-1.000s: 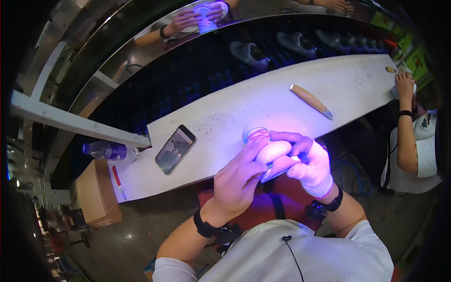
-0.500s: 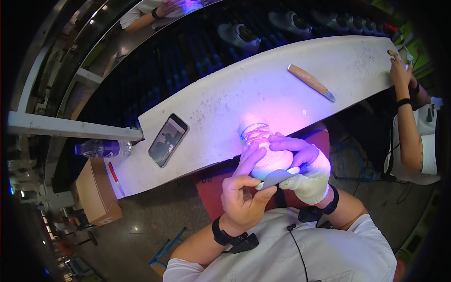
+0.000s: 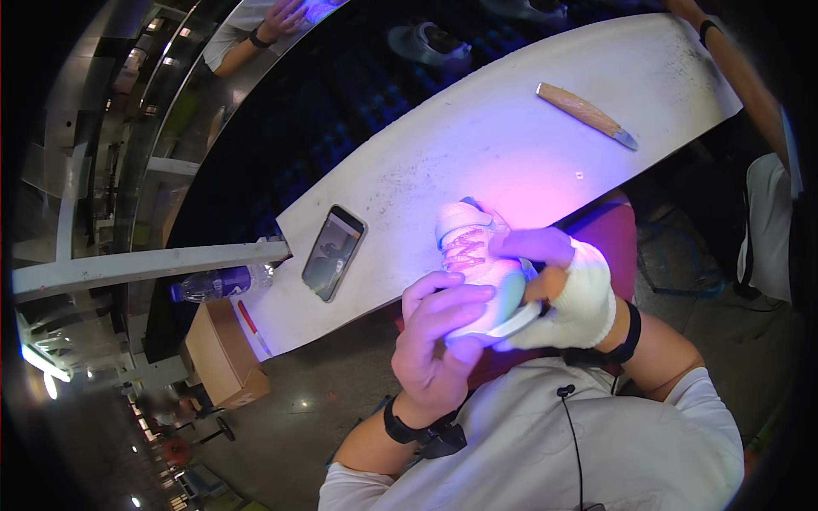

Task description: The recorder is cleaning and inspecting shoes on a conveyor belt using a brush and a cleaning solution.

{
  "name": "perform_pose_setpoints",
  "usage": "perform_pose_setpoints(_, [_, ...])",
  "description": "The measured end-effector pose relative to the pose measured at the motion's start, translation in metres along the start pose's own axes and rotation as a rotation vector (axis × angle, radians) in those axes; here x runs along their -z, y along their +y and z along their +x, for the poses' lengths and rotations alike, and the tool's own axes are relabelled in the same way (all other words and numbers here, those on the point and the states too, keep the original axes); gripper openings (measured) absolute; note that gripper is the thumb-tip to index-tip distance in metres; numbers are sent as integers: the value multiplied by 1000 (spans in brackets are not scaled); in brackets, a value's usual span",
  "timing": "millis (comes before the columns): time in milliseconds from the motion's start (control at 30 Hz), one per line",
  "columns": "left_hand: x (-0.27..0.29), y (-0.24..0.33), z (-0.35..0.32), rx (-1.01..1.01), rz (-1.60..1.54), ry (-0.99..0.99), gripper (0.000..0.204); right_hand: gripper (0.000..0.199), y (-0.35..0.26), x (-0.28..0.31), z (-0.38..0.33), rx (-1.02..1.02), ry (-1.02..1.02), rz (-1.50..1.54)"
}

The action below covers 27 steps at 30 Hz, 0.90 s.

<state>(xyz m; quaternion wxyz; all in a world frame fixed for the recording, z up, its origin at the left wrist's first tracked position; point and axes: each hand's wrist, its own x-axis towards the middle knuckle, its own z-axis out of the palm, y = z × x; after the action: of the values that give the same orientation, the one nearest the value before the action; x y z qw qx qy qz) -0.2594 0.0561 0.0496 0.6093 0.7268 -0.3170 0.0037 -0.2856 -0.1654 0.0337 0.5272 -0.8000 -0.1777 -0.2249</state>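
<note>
A pale sneaker point(image 3: 484, 271) with criss-cross laces is held near the table's front edge, lit by violet-pink light, its toe toward me. My bare left hand point(image 3: 434, 336) is closed around the left side of the toe, fingers over the upper and thumb below near the sole. My right hand point(image 3: 571, 289) wears a white knit glove with bare fingers. It grips the other side of the sneaker, fingers along the upper and at the edge of the light sole point(image 3: 511, 326). Part of the toe and sole is hidden by my hands.
On the white table point(image 3: 409, 192) lie a phone point(image 3: 334, 253), a wood-handled knife point(image 3: 588, 115) and a red-handled blade point(image 3: 253, 328). A bottle point(image 3: 223, 283) and cardboard box point(image 3: 226, 353) are at left. Beyond, shoes point(image 3: 429, 44) sit on a dark conveyor. Another person's arm point(image 3: 750, 81) is far right.
The sneaker has turned in my hands, showing more of its toe side. My left fingers have closed around the toe, and my right fingers have shifted along its side. The whole view has moved.
</note>
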Motion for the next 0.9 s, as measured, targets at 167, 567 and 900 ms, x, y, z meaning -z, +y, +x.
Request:
perform_pose_setpoints(167, [31,5,-3,127,-112,57,30,46,38,-21,-15,165,-36,-195])
perform_pose_setpoints(567, [57,2,2,86,239,-197,43,45,53,-31,-1,174,-132,-190])
perform_pose_setpoints(900, [65,-5,-5,635,368,-219,96,42,68,-76,-5,325,-155,-185])
